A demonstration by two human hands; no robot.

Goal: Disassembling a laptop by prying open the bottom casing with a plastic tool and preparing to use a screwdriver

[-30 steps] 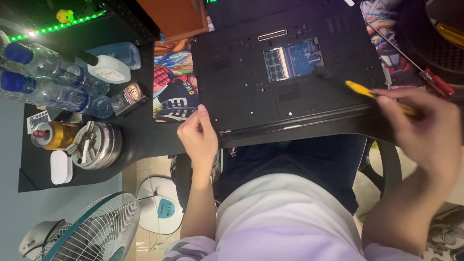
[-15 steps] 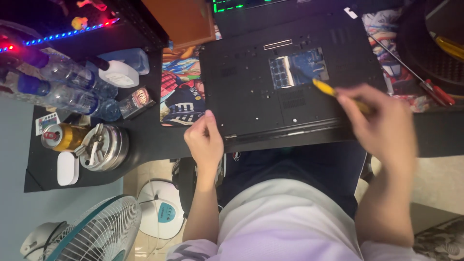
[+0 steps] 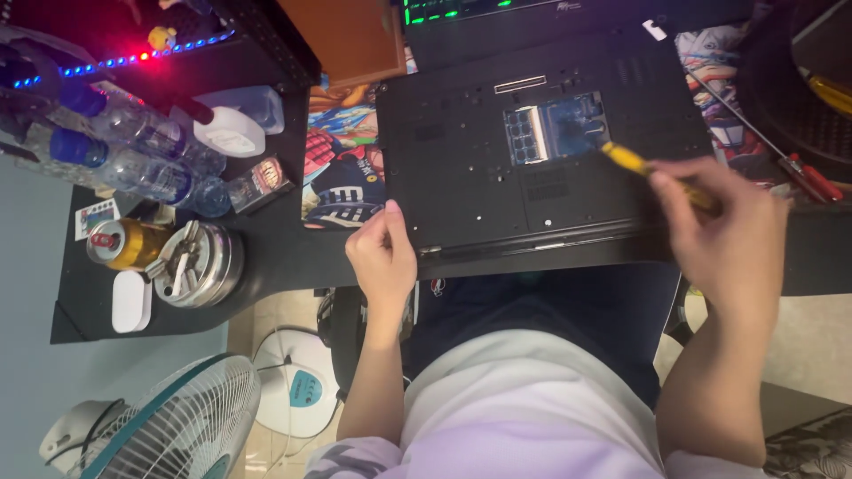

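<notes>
1. An upturned black laptop [image 3: 532,160] is laid bottom-up on the dark worktop [image 3: 284,257], with an open memory bay [image 3: 555,129] exposed near its middle.
2. The laptop's near left corner is pressed by the left hand [image 3: 382,253], fingers curled together on the edge.
3. A yellow-handled screwdriver [image 3: 648,168] is clamped in the right hand [image 3: 723,226], its tip set at the bay's right edge.
4. Plastic water bottles [image 3: 133,151], a drinks can [image 3: 120,244] and a metal ashtray [image 3: 200,266] are seen at the left; a red-handled screwdriver [image 3: 799,173] lies at the right.
</notes>
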